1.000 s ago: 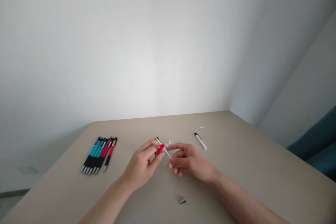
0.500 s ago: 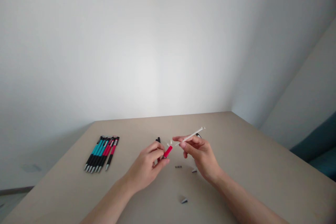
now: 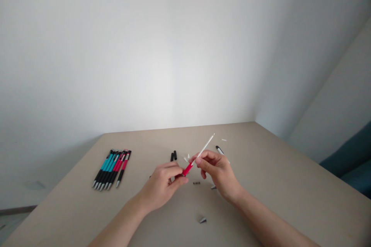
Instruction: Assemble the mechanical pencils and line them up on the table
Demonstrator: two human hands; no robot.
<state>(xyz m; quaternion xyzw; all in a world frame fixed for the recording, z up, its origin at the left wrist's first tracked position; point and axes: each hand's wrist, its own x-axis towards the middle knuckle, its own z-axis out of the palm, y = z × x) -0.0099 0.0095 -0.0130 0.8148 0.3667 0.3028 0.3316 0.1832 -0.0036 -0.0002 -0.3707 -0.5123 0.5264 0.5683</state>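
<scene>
Near the middle of the table, my left hand (image 3: 164, 181) pinches a short red pen barrel (image 3: 187, 169) that points up and to the right. Between the thumb and fingers of my right hand (image 3: 218, 170) is a thin white refill (image 3: 206, 146). Its lower end meets the open upper end of the barrel; how far it reaches inside cannot be seen. A small spring (image 3: 196, 183) lies on the table below the hands. One silver pen tip (image 3: 203, 220) rests closer to me, and another (image 3: 213, 187) is partly hidden by my right hand.
Several blue and red pens (image 3: 111, 170) lie side by side on the left of the table (image 3: 72, 208). Black parts (image 3: 175, 155) and small white pieces (image 3: 188, 156) lie behind my hands. A black and white pen part (image 3: 219, 149) is behind my right hand.
The white refill has moved left and turned steeper, and its lower end now meets the red barrel. My right hand has shifted slightly left, uncovering more of the black and white part.
</scene>
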